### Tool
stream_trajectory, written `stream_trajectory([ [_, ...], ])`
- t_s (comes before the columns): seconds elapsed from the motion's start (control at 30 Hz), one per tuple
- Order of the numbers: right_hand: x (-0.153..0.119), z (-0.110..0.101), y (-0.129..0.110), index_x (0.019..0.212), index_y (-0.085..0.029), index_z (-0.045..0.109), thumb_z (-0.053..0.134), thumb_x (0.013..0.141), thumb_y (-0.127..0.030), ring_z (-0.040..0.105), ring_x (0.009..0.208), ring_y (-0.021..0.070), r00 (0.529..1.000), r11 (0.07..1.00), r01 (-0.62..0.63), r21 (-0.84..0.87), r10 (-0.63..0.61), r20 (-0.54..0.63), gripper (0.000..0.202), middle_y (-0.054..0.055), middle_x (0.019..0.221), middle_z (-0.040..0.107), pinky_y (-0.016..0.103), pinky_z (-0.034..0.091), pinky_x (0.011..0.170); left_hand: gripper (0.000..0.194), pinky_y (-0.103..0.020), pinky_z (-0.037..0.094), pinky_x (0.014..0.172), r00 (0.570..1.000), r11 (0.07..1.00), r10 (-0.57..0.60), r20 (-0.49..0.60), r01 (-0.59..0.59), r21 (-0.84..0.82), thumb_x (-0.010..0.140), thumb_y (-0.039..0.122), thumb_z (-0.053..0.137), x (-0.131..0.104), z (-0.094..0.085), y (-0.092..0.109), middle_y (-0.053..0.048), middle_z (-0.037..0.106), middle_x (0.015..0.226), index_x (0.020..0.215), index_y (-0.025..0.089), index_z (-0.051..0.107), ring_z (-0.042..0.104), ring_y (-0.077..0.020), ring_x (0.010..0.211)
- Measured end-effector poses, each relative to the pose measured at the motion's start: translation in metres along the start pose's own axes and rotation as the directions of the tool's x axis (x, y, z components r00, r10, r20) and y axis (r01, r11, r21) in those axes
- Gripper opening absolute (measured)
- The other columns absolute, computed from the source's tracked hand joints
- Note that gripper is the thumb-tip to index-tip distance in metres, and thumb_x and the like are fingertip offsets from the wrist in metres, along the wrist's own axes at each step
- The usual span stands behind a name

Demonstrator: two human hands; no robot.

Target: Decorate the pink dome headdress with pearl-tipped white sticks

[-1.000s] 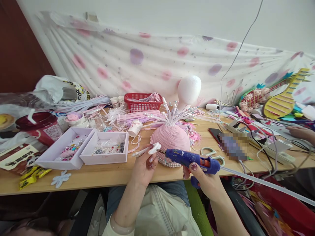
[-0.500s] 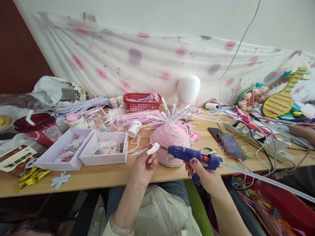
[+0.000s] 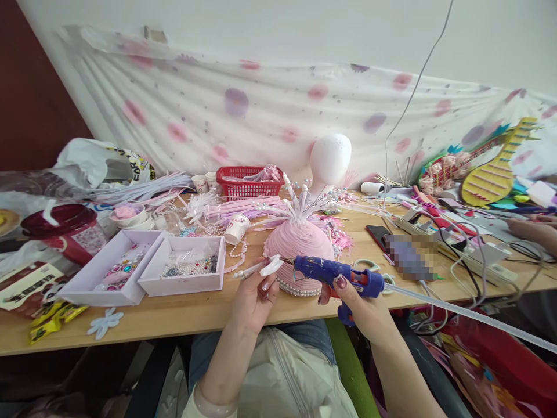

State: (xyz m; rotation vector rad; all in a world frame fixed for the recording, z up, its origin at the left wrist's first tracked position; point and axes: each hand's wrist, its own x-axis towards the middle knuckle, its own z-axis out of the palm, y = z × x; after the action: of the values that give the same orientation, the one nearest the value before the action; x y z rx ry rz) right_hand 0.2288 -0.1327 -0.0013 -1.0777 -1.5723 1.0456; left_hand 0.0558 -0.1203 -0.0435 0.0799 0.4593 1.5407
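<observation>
Between the fingertips of my left hand is a small white rounded piece, with a white pearl-tipped stem pointing left from the fingers. My right hand grips a blue hot glue gun; a long clear glue stick runs out of its back. The gun's nozzle points left and ends at or just beside the white piece; contact cannot be made out. Behind both hands stands a pink cord-wrapped dome, with a pearl-trimmed rim and white beaded sprays on top.
Two white boxes of beads and gems stand at the left, near a pale blue flower. A red basket and a white foam head are behind. Scissors, a phone and cables lie right; another person's hand is at far right.
The glue gun has shifted slightly left, its nozzle nearer the white piece. My left hand stays almost still. The whole view has moved slightly.
</observation>
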Motion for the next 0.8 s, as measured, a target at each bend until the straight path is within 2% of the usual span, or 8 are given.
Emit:
stream_trajectory([
  [0.13, -0.002, 0.003, 0.0, 0.06, -0.017, 0.062, 0.06, 0.074, -0.075, 0.046, 0.052, 0.0101, 0.998, 0.999, -0.049, -0.012, 0.049, -0.033, 0.059, 0.003, 0.06, 0.059, 0.021, 0.03, 0.04, 0.033, -0.014, 0.024, 0.037, 1.0, 1.0, 0.013, 0.004, -0.013, 0.02, 0.05, 0.003, 0.08, 0.0, -0.001, -0.001, 0.009, 0.045, 0.052, 0.066, 0.016, 0.054, 0.033, -0.0013, 0.041],
  [0.43, -0.005, 0.002, 0.0, 0.058, -0.016, 0.06, 0.06, 0.073, -0.076, 0.041, 0.05, 0.0084, 0.998, 0.999, -0.048, -0.026, 0.047, -0.039, 0.061, 0.002, 0.057, 0.056, 0.021, 0.028, 0.039, 0.036, -0.014, 0.023, 0.037, 1.0, 1.0, 0.004, -0.02, -0.004, 0.004, 0.049, 0.003, 0.081, 0.0, -0.001, -0.002, 0.01, 0.044, 0.052, 0.068, 0.017, 0.053, 0.033, -0.0021, 0.041],
  [0.53, -0.007, 0.004, -0.002, 0.06, -0.017, 0.06, 0.062, 0.072, -0.075, 0.042, 0.048, 0.0083, 0.998, 0.999, -0.05, -0.004, 0.05, -0.026, 0.059, 0.001, 0.055, 0.055, 0.021, 0.032, 0.04, 0.036, -0.014, 0.023, 0.038, 1.0, 1.0, 0.012, -0.004, -0.012, 0.019, 0.05, 0.004, 0.082, 0.0, -0.002, -0.002, 0.01, 0.043, 0.052, 0.069, 0.016, 0.054, 0.033, -0.0019, 0.041],
  [0.67, -0.01, 0.007, -0.004, 0.055, -0.018, 0.058, 0.063, 0.072, -0.074, 0.049, 0.051, 0.0114, 0.999, 0.999, -0.031, 0.012, 0.031, -0.012, 0.059, 0.001, 0.053, 0.055, 0.024, 0.044, 0.048, 0.033, -0.014, 0.022, 0.039, 1.0, 0.997, 0.021, 0.006, -0.021, 0.079, 0.055, 0.006, 0.082, 0.0, -0.003, -0.002, 0.01, 0.042, 0.054, 0.078, 0.014, 0.059, 0.032, -0.0015, 0.043],
  [0.8, -0.011, 0.008, -0.007, 0.052, -0.018, 0.057, 0.064, 0.071, -0.074, 0.051, 0.053, 0.0125, 1.0, 1.0, -0.009, 0.028, 0.009, -0.001, 0.059, 0.002, 0.053, 0.055, 0.025, 0.048, 0.051, 0.034, -0.014, 0.023, 0.04, 1.0, 0.995, 0.021, -0.016, -0.019, 0.098, 0.057, 0.006, 0.081, 0.0, -0.002, -0.002, 0.01, 0.044, 0.056, 0.081, 0.015, 0.06, 0.031, -0.0011, 0.043],
])
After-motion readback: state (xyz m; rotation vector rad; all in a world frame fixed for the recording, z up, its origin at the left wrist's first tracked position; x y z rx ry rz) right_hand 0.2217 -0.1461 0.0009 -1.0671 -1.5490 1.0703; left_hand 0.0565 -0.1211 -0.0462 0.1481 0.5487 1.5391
